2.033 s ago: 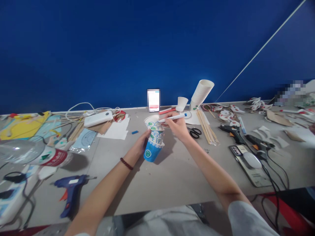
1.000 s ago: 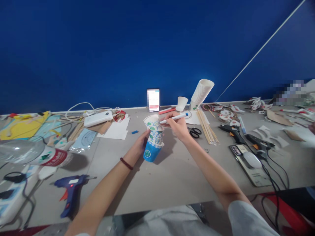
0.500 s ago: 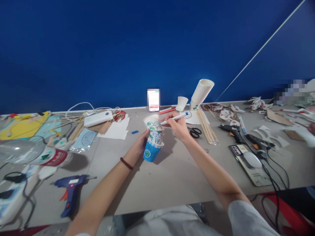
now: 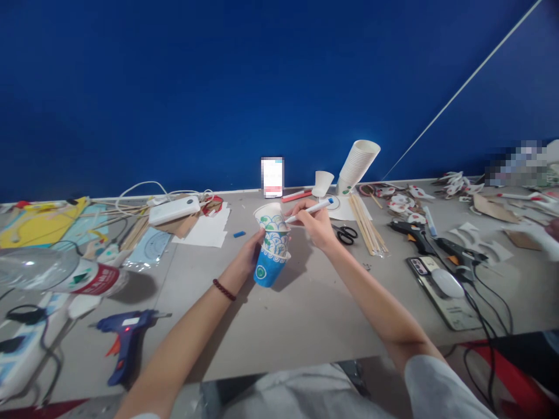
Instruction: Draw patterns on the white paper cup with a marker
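A stack of paper cups [image 4: 271, 266] leans slightly in my left hand [image 4: 252, 250], whose fingers wrap round its left side. The lowest cup is coloured blue with a green circle; the upper ones carry blue scallop lines and green marks on white. My right hand [image 4: 315, 224] pinches a white marker [image 4: 312, 210] with a blue end, its tip at the right side of the top cup. Whether the tip touches the cup I cannot tell. A small blue pen cap [image 4: 239, 234] lies on the table left of the cups.
A phone [image 4: 273, 177] stands against the blue wall. Right are a tall cup stack [image 4: 358, 166], scissors [image 4: 347, 234], wooden sticks [image 4: 367, 227] and black glue guns [image 4: 410, 235]. Left lie a blue glue gun [image 4: 126, 337], a plastic bottle [image 4: 98, 279] and a power strip [image 4: 26, 355].
Almost nothing differs. The cups have turned very slightly in my left hand, and the marker tip sits a touch lower against the top cup.
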{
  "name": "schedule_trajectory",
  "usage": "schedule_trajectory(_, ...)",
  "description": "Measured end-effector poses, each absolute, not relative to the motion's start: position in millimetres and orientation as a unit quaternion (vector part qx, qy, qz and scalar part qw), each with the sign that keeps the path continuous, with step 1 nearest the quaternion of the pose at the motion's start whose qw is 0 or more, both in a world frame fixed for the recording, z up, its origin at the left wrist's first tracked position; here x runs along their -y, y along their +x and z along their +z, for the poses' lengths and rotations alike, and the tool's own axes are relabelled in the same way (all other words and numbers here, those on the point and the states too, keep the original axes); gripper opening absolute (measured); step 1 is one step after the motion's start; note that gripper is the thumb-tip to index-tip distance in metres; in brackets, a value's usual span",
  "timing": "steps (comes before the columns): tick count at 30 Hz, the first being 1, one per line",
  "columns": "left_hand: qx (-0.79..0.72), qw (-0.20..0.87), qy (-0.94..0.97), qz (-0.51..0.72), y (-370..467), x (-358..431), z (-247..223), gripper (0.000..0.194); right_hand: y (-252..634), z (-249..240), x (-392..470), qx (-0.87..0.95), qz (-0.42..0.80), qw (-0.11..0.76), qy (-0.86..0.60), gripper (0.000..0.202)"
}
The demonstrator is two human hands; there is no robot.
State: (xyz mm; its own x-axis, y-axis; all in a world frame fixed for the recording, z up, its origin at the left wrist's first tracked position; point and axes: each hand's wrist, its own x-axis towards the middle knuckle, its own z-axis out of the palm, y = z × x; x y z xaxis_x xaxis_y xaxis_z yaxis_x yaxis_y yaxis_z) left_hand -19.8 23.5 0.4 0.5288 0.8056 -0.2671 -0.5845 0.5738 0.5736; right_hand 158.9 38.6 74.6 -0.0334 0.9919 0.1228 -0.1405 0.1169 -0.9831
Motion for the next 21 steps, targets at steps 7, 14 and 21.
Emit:
schedule_trajectory(7,-0.247,0.848,0.218,0.416,-19,-24,1,0.052,159,74,-40,0.503,0.515,0.554,-0.418,0.004)
schedule_trajectory(14,-0.253,0.852,0.205,0.410,-20,-25,2,0.053,159,75,-40,0.503,0.517,0.558,-0.411,0.004)
schedule_trajectory(21,-0.264,0.860,0.187,0.396,-23,-24,14,0.055,157,72,-43,0.458,0.563,0.565,-0.393,0.004)
